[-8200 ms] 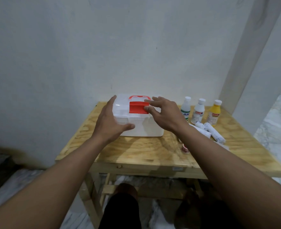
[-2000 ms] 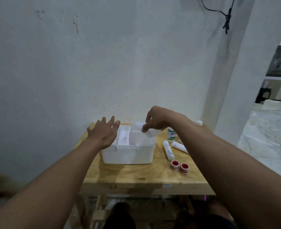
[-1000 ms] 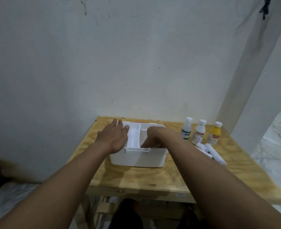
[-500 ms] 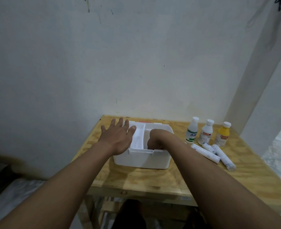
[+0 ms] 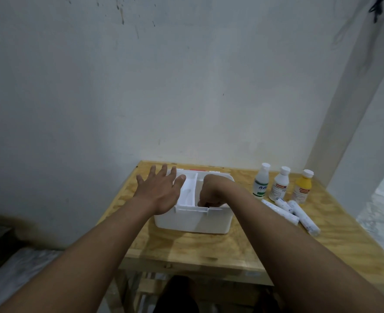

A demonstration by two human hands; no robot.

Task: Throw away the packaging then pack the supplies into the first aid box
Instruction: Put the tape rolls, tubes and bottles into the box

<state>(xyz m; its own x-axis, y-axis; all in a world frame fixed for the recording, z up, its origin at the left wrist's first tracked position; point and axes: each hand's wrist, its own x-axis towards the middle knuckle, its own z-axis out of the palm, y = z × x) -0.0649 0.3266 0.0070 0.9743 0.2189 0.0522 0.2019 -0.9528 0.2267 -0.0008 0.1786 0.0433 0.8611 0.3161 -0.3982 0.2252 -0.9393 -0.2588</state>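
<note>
Open white first aid box sitting on tabletop; left hand resting on its rim, fingers spread; right hand inside, fingers curled, hold unclear. Bottles, rolls sitting right.

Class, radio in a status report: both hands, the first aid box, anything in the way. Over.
Left hand open on first aid box rim. Right hand curled inside it, grasp hidden. Bottles, rolls unpacked alongside.

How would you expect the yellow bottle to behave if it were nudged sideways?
The yellow bottle stands upright, tall and narrow, so it would probably tip rather than slide. Its round body would likely roll once toppled.
</note>
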